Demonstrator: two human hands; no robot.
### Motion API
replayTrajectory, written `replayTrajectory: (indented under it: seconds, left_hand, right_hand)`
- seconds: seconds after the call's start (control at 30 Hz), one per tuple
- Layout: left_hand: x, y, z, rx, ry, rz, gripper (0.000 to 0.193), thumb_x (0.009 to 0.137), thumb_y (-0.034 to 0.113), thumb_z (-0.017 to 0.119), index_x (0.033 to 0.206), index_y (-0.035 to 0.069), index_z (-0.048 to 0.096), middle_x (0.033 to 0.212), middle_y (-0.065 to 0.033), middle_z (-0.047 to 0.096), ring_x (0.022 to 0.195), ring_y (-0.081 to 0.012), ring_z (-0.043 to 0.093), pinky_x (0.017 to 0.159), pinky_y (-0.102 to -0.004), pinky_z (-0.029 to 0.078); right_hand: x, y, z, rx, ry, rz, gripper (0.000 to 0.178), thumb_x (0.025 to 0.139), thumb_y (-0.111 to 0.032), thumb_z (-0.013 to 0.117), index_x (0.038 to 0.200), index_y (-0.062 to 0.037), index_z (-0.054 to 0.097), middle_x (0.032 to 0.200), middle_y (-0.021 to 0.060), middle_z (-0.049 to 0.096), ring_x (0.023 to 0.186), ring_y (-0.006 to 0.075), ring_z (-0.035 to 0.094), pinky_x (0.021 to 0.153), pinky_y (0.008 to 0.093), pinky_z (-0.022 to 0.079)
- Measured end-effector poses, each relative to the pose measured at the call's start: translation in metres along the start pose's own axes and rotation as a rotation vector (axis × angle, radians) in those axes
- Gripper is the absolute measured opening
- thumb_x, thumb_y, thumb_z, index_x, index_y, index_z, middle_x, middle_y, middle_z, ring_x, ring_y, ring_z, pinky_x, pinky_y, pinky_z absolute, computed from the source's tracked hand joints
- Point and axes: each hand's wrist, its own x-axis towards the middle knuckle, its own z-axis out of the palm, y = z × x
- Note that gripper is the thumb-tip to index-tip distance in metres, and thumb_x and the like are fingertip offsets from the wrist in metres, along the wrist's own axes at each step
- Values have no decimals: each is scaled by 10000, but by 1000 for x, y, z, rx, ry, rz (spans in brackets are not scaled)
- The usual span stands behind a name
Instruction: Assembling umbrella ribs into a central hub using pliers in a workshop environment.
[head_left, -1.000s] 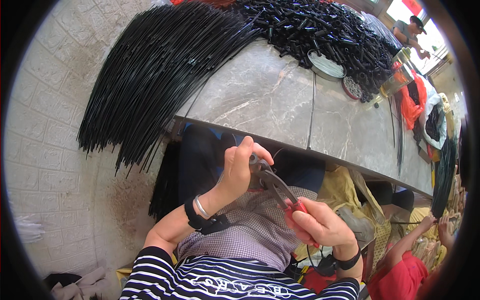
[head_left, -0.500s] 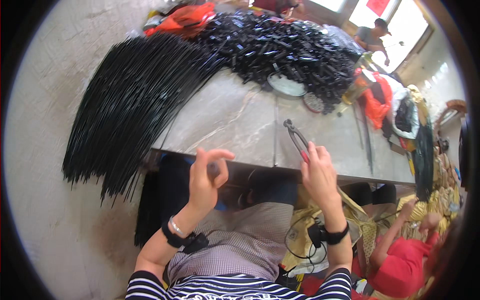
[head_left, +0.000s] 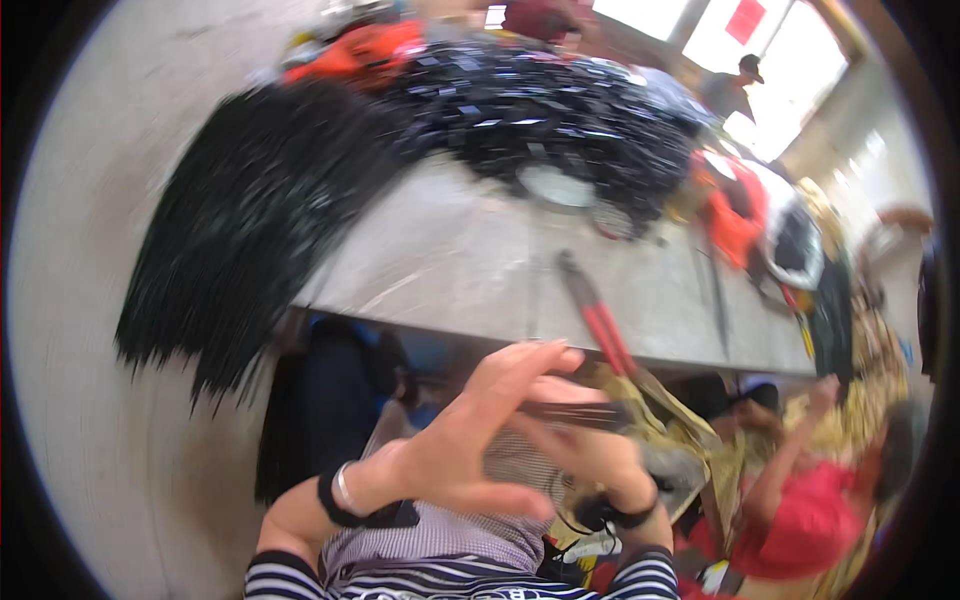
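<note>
Grey tabletop (head_left: 440, 275) carries red-handled pliers (head_left: 585, 294) beyond the right hand (head_left: 605, 460).

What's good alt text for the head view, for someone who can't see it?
A person's left hand and blurred right hand are close together at a dark piece; which grips it is unclear. Red-handled pliers lie on the grey table, with black parts heaped behind.

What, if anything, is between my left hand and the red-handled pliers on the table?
Nothing visible stands between the left hand and the pliers on the table. A blurred dark piece shows lower in the view, off that path.
</note>
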Motion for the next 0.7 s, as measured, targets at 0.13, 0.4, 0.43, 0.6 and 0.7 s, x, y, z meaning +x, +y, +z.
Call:
replayTrajectory:
  seconds: [0.13,0.4,0.43,0.6,0.7]
  left_hand:
    - [-10,-5,4,358,2,46,1006,665,395,807,1425,-42,312,1265,-201,495,1164,-341,501,1010,-434,373]
    - [-143,47,-12,648,86,-403,382,722,86,661,1096,61,586,806,-85,661,709,-237,670,605,-360,547]
    - [-173,51,-20,731,109,-504,353,731,91,661,1078,75,597,855,-87,673,742,-247,675,623,-360,548]
    - [-317,65,-34,800,228,-1201,308,788,146,655,1082,80,592,894,-141,674,800,-337,652,686,-418,523]
    - [-404,45,-32,885,278,-1263,316,809,188,648,1096,76,578,899,-190,661,820,-377,636,692,-457,509]
  right_hand:
    - [-48,-51,-38,134,458,-4,64,791,-53,636,761,-15,595,610,92,593,566,200,567,548,280,454]
    - [-34,-22,-2,597,-3,148,306,746,-40,579,1043,30,552,957,165,624,713,195,599,620,272,483]
    - [-14,-35,13,501,-42,294,580,728,-27,547,1290,79,450,1108,188,582,799,198,614,681,280,507]
    - [7,7,44,394,-227,274,357,882,-10,597,1233,49,559,910,122,654,778,148,637,655,251,532]
    - [7,12,46,417,-266,269,313,895,-37,624,1195,44,588,858,98,656,753,133,628,652,239,523]
